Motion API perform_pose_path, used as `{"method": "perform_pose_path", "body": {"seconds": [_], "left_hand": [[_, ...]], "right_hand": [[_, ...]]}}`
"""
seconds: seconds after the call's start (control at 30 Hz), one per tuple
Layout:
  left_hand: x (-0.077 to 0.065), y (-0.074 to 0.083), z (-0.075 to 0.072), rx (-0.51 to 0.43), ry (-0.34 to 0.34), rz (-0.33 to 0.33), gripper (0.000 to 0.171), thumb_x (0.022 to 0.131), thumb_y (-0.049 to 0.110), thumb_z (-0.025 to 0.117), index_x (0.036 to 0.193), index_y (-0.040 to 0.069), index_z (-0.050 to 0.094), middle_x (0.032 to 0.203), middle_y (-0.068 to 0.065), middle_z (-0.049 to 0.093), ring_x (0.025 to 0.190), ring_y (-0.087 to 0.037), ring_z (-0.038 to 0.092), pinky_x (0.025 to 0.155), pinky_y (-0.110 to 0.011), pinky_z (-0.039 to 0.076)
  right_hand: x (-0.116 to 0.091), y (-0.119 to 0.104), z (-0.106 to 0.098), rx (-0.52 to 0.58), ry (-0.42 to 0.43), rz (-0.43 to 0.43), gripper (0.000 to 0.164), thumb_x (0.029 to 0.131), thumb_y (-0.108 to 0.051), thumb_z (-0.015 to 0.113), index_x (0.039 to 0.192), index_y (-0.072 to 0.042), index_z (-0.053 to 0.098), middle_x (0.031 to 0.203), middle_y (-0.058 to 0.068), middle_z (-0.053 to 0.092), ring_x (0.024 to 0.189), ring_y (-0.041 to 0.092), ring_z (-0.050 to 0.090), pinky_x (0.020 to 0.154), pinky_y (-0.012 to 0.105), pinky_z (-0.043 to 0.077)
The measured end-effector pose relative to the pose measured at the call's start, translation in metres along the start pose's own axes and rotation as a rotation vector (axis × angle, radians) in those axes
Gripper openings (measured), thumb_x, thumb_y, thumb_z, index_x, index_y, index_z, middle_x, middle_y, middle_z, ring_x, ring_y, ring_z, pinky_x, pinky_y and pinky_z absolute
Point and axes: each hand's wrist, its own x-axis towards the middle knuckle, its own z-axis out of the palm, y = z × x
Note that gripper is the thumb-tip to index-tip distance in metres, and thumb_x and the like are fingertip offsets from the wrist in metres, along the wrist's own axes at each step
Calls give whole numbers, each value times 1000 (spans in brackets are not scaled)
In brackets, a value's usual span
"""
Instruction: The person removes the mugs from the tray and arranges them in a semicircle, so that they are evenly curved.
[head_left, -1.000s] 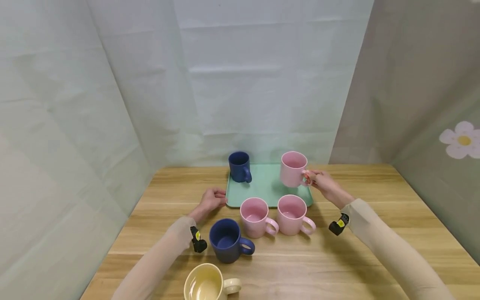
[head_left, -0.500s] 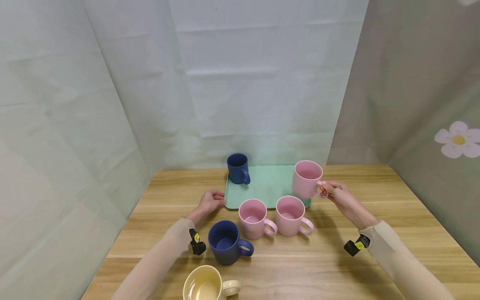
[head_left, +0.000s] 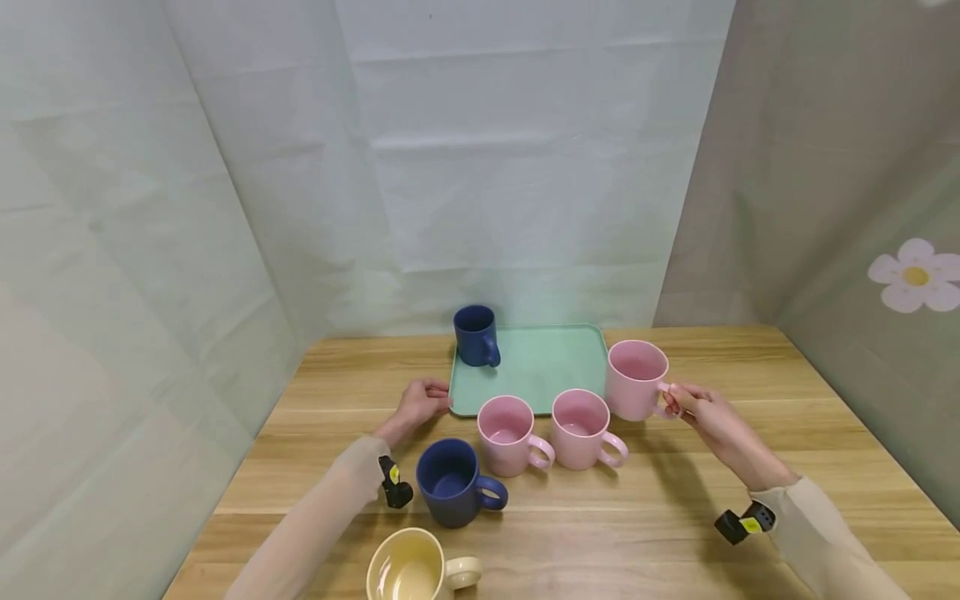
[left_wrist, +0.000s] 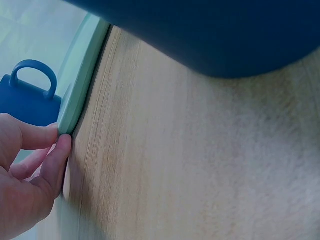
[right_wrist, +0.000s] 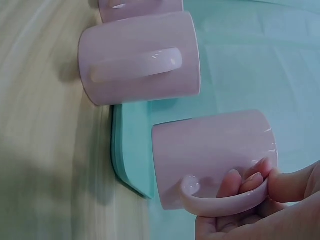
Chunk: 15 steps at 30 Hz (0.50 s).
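Mint-green tray (head_left: 543, 367) lies on the desk (head_left: 300, 433), its left edge pinched in the grip of the left hand (head_left: 420, 403). Next along, a yellow mug (head_left: 408, 567) sits nearest, a navy mug (head_left: 450, 487) behind it; a second navy mug (head_left: 474, 340) stands on the tray's left end. One pink mug (head_left: 502, 442) stands before the tray, another pink mug (head_left: 576, 437) just beside it. Rightmost, a third pink mug (head_left: 634, 387) hugs the tray's right edge, handle held in the grip of the right hand (head_left: 716, 421).
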Motion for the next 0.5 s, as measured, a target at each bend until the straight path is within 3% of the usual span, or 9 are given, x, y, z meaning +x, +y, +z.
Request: {"method": "perform_pose_path", "body": {"seconds": [0.5], "left_hand": [[2, 1, 4, -24, -1, -15, 30, 83, -11, 64, 112, -15, 59, 99, -28, 66, 70, -8, 60, 62, -19, 56]], "right_hand": [[-33, 21, -15, 10, -6, 61, 26, 104, -20, 40, 89, -12, 59, 83, -10, 53, 81, 2, 51, 76, 16, 45]]}}
